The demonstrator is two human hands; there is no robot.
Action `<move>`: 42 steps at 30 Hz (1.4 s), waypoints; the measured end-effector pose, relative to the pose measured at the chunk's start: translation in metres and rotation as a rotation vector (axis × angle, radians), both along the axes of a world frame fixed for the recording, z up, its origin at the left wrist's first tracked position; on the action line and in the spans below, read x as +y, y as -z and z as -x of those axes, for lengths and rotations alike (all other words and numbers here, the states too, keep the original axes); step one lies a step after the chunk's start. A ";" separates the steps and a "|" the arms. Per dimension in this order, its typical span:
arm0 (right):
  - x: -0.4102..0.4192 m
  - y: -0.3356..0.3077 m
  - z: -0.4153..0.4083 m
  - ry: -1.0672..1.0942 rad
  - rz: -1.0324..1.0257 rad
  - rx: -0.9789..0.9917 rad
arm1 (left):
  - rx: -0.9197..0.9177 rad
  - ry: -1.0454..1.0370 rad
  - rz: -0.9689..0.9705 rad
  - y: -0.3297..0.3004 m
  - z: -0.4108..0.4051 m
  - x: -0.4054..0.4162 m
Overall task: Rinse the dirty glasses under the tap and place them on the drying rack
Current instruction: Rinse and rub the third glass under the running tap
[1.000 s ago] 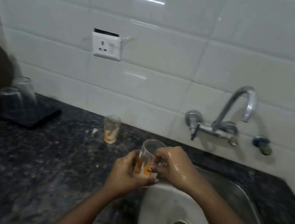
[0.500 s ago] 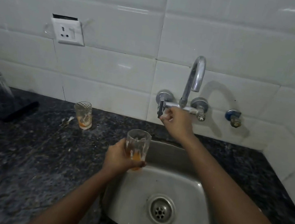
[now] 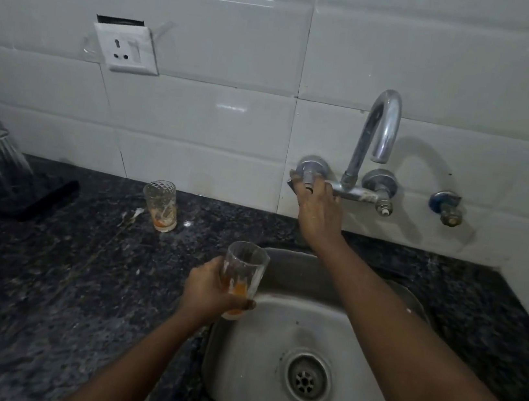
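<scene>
Orange-stained glass (image 3: 241, 278) gripped upright in left hand (image 3: 209, 289) at the sink (image 3: 272, 354) edge, right hand (image 3: 317, 213) fingers curled on tap (image 3: 375, 137) handle (image 3: 309, 176), no water visible; likely best: turn gently, shift glass under spout, then rack (image 3: 35, 198) far left.

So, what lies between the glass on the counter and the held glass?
Only bare wet counter between the standing glass and the held glass, in the head view.
</scene>
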State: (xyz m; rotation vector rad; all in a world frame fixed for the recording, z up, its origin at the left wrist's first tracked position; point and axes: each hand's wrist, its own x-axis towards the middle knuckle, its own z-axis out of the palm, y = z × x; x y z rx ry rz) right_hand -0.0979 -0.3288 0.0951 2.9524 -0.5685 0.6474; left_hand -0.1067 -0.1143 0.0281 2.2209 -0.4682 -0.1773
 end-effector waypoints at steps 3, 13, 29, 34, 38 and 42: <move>0.007 -0.003 0.011 -0.022 0.042 0.036 | 0.020 0.020 -0.025 0.002 0.004 -0.012; 0.005 0.017 0.119 -0.426 -0.381 -0.127 | 0.064 0.254 -0.065 -0.001 0.034 -0.075; -0.012 0.027 0.139 0.025 -1.137 -0.452 | 0.204 0.523 0.283 -0.028 0.045 -0.113; -0.020 0.019 0.132 -0.054 -0.957 -0.468 | -0.193 0.633 0.278 -0.042 0.024 -0.095; -0.025 0.013 0.129 -0.114 -0.691 -0.348 | -0.488 0.919 -0.021 -0.048 0.015 -0.101; -0.020 0.005 0.126 -0.210 -0.307 -0.039 | -1.095 1.079 -0.622 -0.059 -0.014 -0.129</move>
